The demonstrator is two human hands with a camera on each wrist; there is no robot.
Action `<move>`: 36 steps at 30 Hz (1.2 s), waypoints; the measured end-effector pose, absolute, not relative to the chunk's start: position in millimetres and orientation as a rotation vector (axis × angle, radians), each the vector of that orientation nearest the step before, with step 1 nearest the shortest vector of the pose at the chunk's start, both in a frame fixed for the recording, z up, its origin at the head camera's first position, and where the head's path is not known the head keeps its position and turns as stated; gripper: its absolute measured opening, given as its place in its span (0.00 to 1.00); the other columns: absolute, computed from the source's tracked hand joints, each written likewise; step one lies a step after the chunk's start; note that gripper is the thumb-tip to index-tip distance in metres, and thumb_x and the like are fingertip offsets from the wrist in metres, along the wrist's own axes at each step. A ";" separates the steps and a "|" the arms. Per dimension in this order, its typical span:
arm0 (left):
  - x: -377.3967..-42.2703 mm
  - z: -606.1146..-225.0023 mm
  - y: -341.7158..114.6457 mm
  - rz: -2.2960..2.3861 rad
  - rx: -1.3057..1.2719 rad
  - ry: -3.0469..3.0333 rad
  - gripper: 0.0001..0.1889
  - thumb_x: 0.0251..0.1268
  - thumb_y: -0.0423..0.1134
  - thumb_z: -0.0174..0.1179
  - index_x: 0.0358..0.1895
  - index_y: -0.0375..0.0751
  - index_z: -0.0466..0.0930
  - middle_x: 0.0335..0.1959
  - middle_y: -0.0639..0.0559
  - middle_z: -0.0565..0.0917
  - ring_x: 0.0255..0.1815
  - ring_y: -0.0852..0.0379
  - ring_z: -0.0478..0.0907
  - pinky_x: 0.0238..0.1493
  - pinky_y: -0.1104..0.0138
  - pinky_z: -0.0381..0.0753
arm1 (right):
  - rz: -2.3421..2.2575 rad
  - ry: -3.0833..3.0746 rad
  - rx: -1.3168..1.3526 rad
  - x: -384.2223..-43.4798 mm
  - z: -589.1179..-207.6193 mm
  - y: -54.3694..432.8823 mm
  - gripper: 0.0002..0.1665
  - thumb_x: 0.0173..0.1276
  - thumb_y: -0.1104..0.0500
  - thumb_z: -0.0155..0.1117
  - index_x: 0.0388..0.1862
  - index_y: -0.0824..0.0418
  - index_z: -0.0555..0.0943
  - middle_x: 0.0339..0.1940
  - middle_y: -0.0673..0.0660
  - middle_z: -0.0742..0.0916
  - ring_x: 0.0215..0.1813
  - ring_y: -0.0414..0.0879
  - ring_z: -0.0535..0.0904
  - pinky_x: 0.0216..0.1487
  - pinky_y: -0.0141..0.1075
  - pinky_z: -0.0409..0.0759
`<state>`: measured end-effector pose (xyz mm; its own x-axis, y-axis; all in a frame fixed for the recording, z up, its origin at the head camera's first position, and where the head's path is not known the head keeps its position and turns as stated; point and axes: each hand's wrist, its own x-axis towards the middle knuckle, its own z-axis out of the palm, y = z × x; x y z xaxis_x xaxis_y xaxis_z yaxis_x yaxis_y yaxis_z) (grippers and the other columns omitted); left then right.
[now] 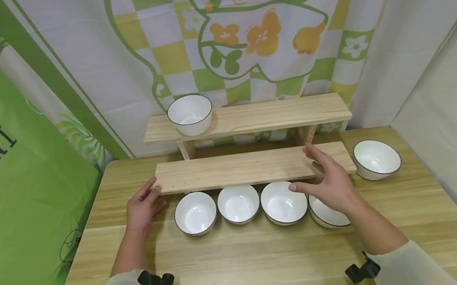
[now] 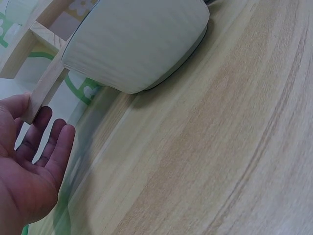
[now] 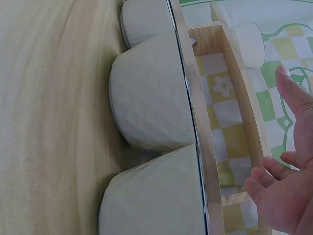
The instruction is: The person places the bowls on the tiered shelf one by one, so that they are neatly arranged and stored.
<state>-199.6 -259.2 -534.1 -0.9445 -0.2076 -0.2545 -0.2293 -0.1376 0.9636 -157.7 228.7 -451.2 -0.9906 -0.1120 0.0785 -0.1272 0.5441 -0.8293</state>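
Note:
A two-tier wooden shelf has a lower board [image 1: 232,169] in front of and below its upper board [image 1: 268,114]. My left hand [image 1: 139,215] pinches the lower board's left end, thumb above and fingers below in the left wrist view. Over the board's right end, my right hand [image 1: 332,181] is held with fingers and thumb spread, gripping nothing. Several white dark-rimmed bowls line the board's front edge, including a left bowl [image 1: 195,214] and a right-end bowl [image 1: 328,214], partly covered by the right hand.
Another white bowl [image 1: 190,113] stands on the upper board's left part. One more bowl [image 1: 377,159] sits on the wooden table [image 1: 248,272], right of the shelf. A patterned curtain [image 1: 171,57] hangs behind, with a green cloth [image 1: 19,193] at left.

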 end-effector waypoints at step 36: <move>-200.1 -538.5 -259.6 2.328 -0.508 2.043 0.30 0.74 0.44 0.66 0.76 0.47 0.71 0.59 0.53 0.76 0.55 0.60 0.78 0.63 0.57 0.84 | 1.208 -2.814 0.118 -112.5 -483.4 279.6 0.69 0.53 0.42 0.86 0.85 0.60 0.56 0.78 0.65 0.71 0.78 0.68 0.61 0.73 0.68 0.63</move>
<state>-200.1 -259.6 -538.5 -0.9476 -0.2090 -0.2417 -0.2125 -0.1526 0.9652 -112.5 279.6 -483.4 -0.9941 -0.0403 0.1005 -0.1006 0.6868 -0.7199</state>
